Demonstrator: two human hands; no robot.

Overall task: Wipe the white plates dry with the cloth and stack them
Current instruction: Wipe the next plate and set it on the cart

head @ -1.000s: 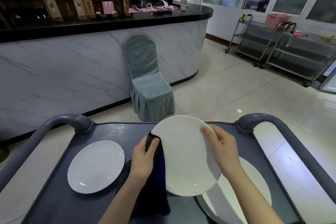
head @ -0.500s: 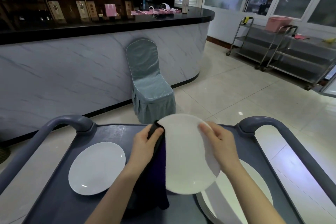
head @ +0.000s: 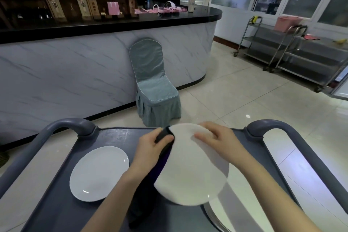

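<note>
Closest to us, at the lower right, another white plate lies partly under the one we hold. The held plate is tilted above the cart. Our left hand curls round the dark cloth, pinching it against the plate's left rim while the rest hangs down. Our right hand grips the upper rim, its fingers bent over the face and somewhat blurred. A third plate lies flat on the cart's left side. Beyond stand a covered chair and a marble-fronted counter.
</note>
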